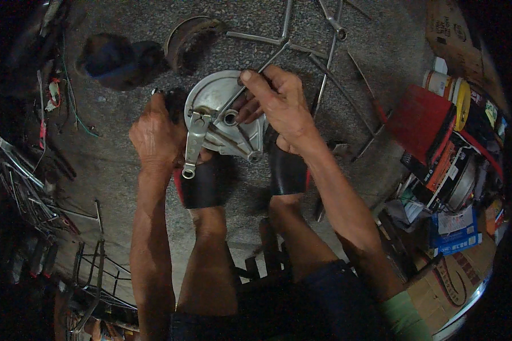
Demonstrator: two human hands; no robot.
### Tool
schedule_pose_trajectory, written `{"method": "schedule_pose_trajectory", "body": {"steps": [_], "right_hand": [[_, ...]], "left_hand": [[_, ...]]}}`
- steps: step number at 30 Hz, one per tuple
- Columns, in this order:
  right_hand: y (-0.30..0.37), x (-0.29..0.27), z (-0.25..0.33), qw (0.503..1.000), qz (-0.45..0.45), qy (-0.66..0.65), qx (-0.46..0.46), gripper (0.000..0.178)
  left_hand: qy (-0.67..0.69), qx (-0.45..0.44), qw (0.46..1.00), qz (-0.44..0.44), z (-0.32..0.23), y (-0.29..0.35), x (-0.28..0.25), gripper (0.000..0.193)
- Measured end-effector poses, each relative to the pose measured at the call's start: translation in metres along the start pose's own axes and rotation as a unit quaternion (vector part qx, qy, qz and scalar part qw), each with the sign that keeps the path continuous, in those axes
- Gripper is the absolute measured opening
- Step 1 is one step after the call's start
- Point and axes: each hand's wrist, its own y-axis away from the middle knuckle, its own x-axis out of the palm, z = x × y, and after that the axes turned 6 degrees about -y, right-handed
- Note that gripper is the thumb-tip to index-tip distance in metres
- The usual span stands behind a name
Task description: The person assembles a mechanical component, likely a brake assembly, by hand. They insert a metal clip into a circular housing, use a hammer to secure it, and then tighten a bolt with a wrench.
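Note:
A round silver drum brake plate [213, 91] is held above the floor between my feet. A flat metal brake arm [195, 141] is fitted on its near left side, its ringed end pointing toward me. My left hand [156, 136] is closed at the plate's left edge, its fingertips partly hidden behind the plate and arm. My right hand [279, 105] pinches a slim metal rod-like tool [231, 103] between thumb and fingers, over the plate's centre hole. The tool's lower end reaches the top of the brake arm; what tip it has is too small to tell.
Beyond the plate lie a curved brake shoe [189, 35], a three-armed wrench [256, 38] and several long tools. A dark bowl-like thing [111, 62] sits far left. Metal rods [23, 170] clutter the left; boxes [458, 233] and a red case [421, 122] are stacked right.

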Motion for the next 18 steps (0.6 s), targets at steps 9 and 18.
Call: {"method": "schedule_pose_trajectory", "body": {"steps": [9, 18], "right_hand": [[0.000, 0.000, -0.002, 1.000, 0.000, -0.009, -0.016, 0.032], [-0.001, -0.001, -0.004, 1.000, -0.002, 0.006, -0.028, 0.033]], "left_hand": [[0.248, -0.036, 0.965, -0.082, 0.029, 0.006, 0.018, 0.025], [0.585, -0.260, 0.758, 0.126, 0.008, 0.032, -0.039, 0.026]]}}
